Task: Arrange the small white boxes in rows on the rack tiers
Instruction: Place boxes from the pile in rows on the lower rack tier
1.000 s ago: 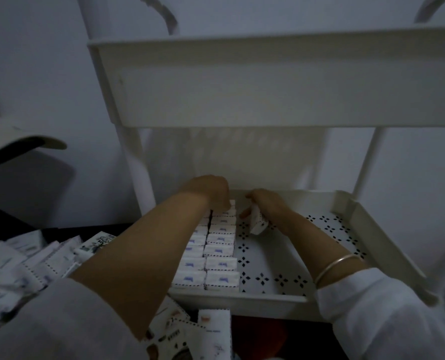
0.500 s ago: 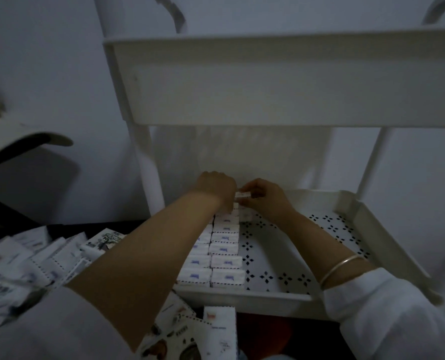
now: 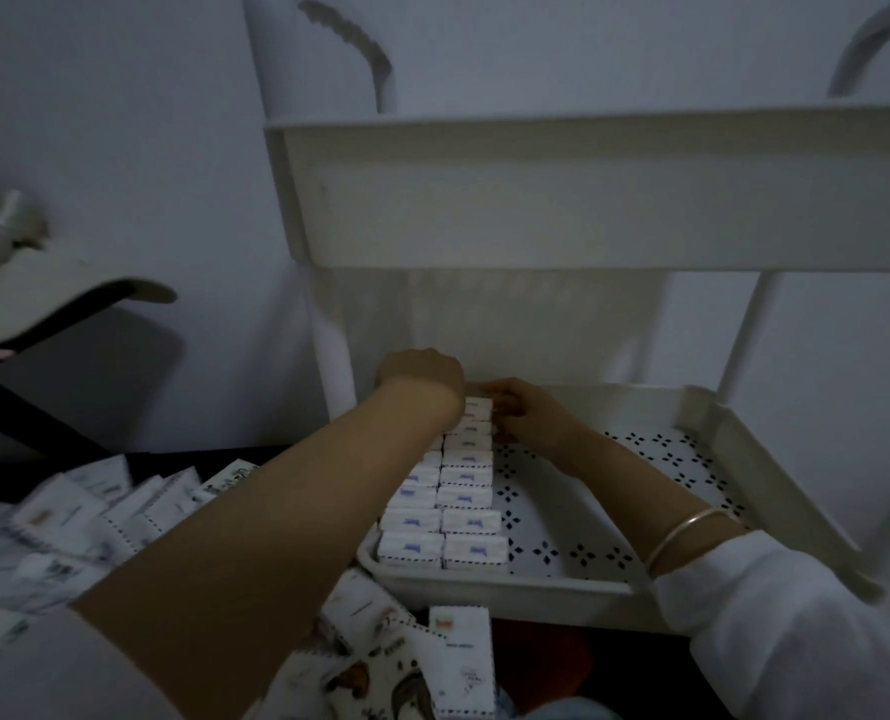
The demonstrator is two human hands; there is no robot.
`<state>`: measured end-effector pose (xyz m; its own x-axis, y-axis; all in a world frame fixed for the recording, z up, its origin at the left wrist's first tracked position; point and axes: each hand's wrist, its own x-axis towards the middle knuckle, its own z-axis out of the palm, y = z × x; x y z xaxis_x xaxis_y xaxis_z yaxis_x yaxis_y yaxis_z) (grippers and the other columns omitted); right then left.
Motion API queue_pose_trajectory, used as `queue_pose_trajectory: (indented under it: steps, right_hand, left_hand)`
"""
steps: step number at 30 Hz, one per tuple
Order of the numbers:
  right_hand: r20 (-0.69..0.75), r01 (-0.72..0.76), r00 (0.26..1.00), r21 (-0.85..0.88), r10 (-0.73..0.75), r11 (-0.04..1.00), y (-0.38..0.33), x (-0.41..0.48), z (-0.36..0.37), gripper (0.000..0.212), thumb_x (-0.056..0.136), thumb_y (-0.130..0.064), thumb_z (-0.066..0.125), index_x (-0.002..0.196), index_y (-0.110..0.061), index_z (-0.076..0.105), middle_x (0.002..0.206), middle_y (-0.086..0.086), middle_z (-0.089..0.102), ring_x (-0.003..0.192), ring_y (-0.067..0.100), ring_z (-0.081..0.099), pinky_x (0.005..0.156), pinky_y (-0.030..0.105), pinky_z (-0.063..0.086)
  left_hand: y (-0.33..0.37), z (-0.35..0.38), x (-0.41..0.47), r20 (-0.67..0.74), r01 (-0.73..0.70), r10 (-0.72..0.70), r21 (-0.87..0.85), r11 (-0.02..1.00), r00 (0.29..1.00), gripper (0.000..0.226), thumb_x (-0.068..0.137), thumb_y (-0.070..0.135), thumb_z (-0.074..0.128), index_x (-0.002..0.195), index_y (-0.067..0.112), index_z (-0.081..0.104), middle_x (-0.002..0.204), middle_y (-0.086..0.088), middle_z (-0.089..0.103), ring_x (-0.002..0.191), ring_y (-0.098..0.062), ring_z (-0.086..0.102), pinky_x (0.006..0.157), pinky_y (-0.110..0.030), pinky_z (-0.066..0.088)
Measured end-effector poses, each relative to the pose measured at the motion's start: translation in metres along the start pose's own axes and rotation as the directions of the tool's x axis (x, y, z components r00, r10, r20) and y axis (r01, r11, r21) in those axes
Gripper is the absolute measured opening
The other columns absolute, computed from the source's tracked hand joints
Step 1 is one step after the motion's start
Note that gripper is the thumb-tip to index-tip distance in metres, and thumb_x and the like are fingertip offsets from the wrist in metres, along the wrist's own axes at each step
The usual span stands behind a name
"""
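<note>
Small white boxes (image 3: 466,498) with blue marks lie in two rows on the left side of the rack's middle tier (image 3: 536,589). My left hand (image 3: 422,376) reaches over the far end of the left row, its fingers bent down and hidden behind the knuckles. My right hand (image 3: 528,418) rests beside the far end of the second row. Its fingertips touch the right side of the rearmost box (image 3: 478,407), which lies flat in line with the row.
The right half of the tier floor (image 3: 640,485) is bare and perforated. The upper tier (image 3: 588,200) overhangs the hands. Loose packets (image 3: 68,517) are heaped at the left and below the tier's front edge. A white rack post (image 3: 336,376) stands by my left hand.
My right hand carried a box from beside the rows to the far end of the second row, where it now lies flat. My left hand stayed at the back of the rows.
</note>
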<state>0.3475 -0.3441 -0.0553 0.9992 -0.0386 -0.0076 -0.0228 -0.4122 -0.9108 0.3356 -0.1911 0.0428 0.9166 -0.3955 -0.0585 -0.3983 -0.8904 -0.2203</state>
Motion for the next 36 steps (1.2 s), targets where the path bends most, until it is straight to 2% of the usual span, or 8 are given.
queue_pose_trajectory:
  steps: [3,8,14,19,22,26,31,36]
  right_hand:
    - [-0.029,0.019,0.999,-0.256,-0.028,0.966,-0.006,-0.004,0.01,0.026,0.092,-0.002,0.055,0.117,-0.006,0.054,0.119,0.012,0.061,0.107,0.026,0.059,0.095,0.04,0.05]
    - [0.0,0.056,0.998,-0.595,-0.07,0.802,-0.024,-0.016,0.016,0.043,0.096,-0.015,0.055,0.137,-0.01,0.044,0.136,0.013,0.051,0.119,0.03,0.051,0.096,0.036,0.042]
    - [-0.059,-0.064,0.998,-0.758,0.028,0.65,-0.031,-0.036,-0.004,0.075,0.096,-0.019,0.051,0.154,-0.032,0.004,0.153,0.009,0.033,0.134,0.029,0.039,0.106,0.041,0.04]
    - [-0.034,0.066,0.989,-0.759,-0.14,0.648,-0.045,-0.106,-0.036,0.029,0.095,-0.012,0.048,0.122,-0.014,0.057,0.124,0.008,0.061,0.11,0.027,0.057,0.087,0.031,0.045]
    - [-0.03,0.12,0.976,-0.752,-0.215,0.648,-0.048,-0.159,-0.058,0.021,0.095,-0.015,0.051,0.11,-0.018,0.065,0.104,-0.004,0.067,0.093,0.013,0.061,0.081,0.024,0.045]
    - [-0.07,0.095,0.977,-0.697,-0.199,0.711,-0.045,-0.221,-0.085,0.018,0.094,-0.013,0.056,0.104,-0.024,0.066,0.094,-0.006,0.067,0.084,0.011,0.064,0.083,0.033,0.053]
    - [-0.174,-0.058,0.981,-0.694,-0.089,0.718,-0.027,-0.284,-0.104,0.018,0.094,-0.013,0.056,0.098,-0.029,0.063,0.093,-0.009,0.065,0.086,0.013,0.063,0.082,0.032,0.053]
    - [-0.302,-0.186,0.953,-0.673,-0.036,0.716,0.003,-0.333,-0.108,0.018,0.096,-0.013,0.053,0.102,-0.029,0.056,0.095,-0.013,0.059,0.086,0.007,0.058,0.076,0.025,0.051]
  left_hand:
    - [-0.003,-0.008,-0.011,0.013,-0.012,0.012,-0.001,1.0,1.0,0.022,0.092,0.007,0.052,0.113,0.003,0.059,0.118,-0.01,0.059,0.107,-0.025,0.059,0.079,-0.031,0.045]
    - [-0.001,-0.022,-0.025,0.022,-0.038,0.041,-0.103,0.994,0.999,0.019,0.091,0.007,0.055,0.109,0.002,0.06,0.114,-0.01,0.061,0.09,-0.022,0.057,0.075,-0.029,0.046]
    - [0.013,-0.032,-0.051,-0.036,-0.181,0.177,-0.258,0.949,0.984,0.034,0.09,0.016,0.055,0.124,0.011,0.059,0.126,-0.006,0.057,0.11,-0.024,0.057,0.095,-0.036,0.05]
    - [0.039,-0.026,-0.088,-0.098,-0.317,0.31,-0.493,0.81,0.946,0.022,0.09,0.01,0.055,0.103,0.018,0.071,0.108,-0.001,0.067,0.095,-0.02,0.065,0.08,-0.032,0.056]
    - [0.06,-0.017,-0.123,-0.032,-0.33,0.453,-0.731,0.598,0.891,0.018,0.094,0.009,0.054,0.093,0.022,0.067,0.096,0.002,0.07,0.081,-0.013,0.068,0.066,-0.027,0.056]
    - [0.097,-0.002,-0.151,-0.089,-0.479,0.599,-0.698,0.533,0.796,0.017,0.092,0.011,0.058,0.095,0.02,0.072,0.084,0.008,0.068,0.069,0.002,0.061,0.067,-0.015,0.049]
    - [0.148,0.013,-0.165,-0.143,-0.58,0.664,-0.64,0.504,0.734,0.03,0.092,0.021,0.058,0.121,0.024,0.063,0.118,0.004,0.061,0.11,-0.014,0.058,0.098,-0.03,0.046]
    - [0.171,0.013,-0.163,-0.121,-0.633,0.692,-0.537,0.558,0.712,0.057,0.094,0.028,0.056,0.147,0.022,0.035,0.153,-0.007,0.028,0.141,-0.023,0.027,0.113,-0.035,0.029]
